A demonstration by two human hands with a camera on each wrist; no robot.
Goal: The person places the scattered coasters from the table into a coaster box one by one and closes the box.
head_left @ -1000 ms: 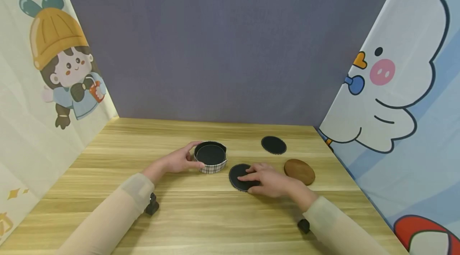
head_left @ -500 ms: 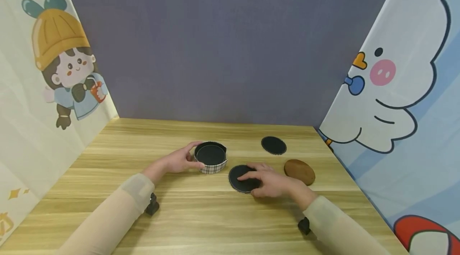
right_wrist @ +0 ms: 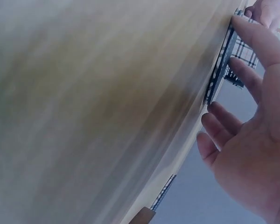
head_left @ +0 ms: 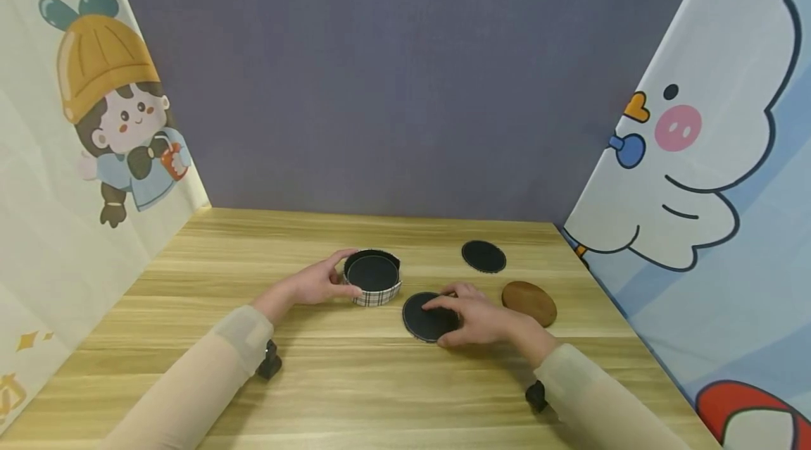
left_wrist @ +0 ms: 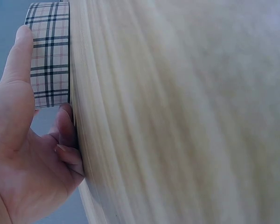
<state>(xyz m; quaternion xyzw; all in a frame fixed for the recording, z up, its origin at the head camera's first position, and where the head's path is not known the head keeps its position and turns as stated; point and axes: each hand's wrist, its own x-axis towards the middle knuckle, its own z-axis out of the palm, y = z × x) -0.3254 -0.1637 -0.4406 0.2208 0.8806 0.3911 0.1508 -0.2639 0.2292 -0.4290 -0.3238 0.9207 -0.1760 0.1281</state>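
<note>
My left hand (head_left: 317,282) grips the near left side of a round coaster holder (head_left: 375,297), with the thumb along its plaid wall and the fingers behind it. Plaid paper-like checks also show on the holder (left_wrist: 50,56) in the left wrist view. Its inside is black, with a stitched black round at the bottom. Just to its right, a round black coaster (head_left: 423,320) lies flat on the table. My right hand (head_left: 476,316) touches this coaster, fingers spread, index fingertip on its top and thumb at the near edge. The fingertips (right_wrist: 236,21) meet it in the right wrist view.
A second black coaster (head_left: 484,257) lies farther back on the wood-grain table (head_left: 355,394). A brown oval wooden piece (head_left: 529,303) rests right of my right hand. A dark grey panel (head_left: 393,84) stands at the table's back, with printed cloths on both sides.
The coaster under my right hand has slid a few pixels left and nearer. My right fingers have risen and spread slightly over it. The left hand and holder stay in place.
</note>
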